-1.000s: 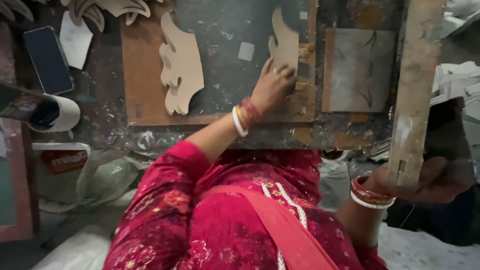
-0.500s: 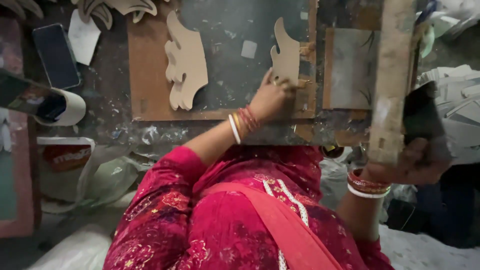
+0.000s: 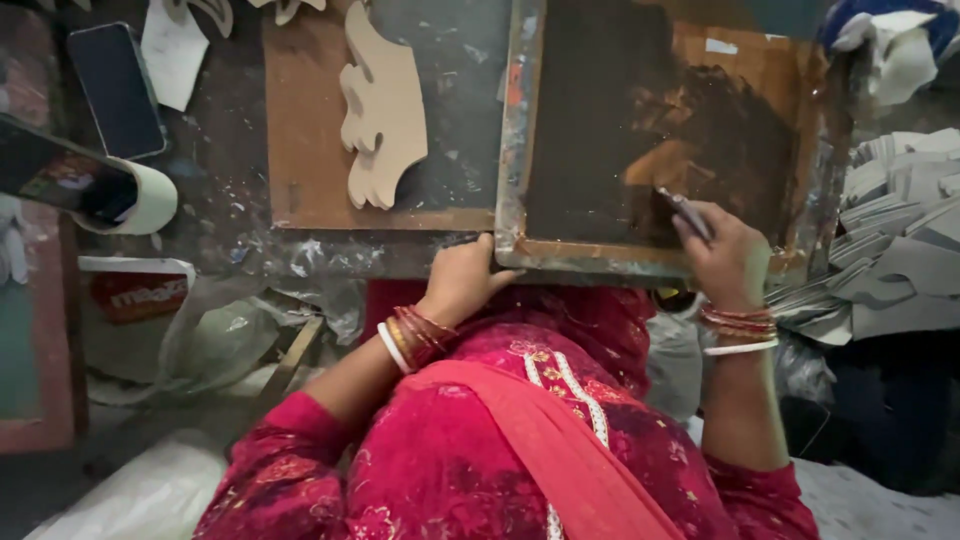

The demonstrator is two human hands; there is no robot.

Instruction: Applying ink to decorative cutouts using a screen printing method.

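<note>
A wooden screen frame (image 3: 516, 130) with a dark, ink-stained mesh lies flat on the worktable, right of centre. My left hand (image 3: 458, 280) grips its near left corner, thumb over the rim. Over the near right part of the mesh, my right hand (image 3: 732, 262) holds a thin dark tool (image 3: 686, 212). A pale scroll-shaped wooden cutout (image 3: 385, 110) rests on a brown board (image 3: 305, 130) just left of the frame. Whatever is under the mesh is hidden.
A phone (image 3: 118, 90) and a white paper scrap (image 3: 175, 55) lie at the far left, with a tape roll (image 3: 152, 200) nearer. A pile of grey cut pieces (image 3: 900, 240) sits at the right. Plastic bags (image 3: 210, 340) hang below the table edge.
The frame, held upright at the right by my right hand, now lies flat over the second cutout. My left hand left that cutout for the frame's corner; my right hand took the tool.
</note>
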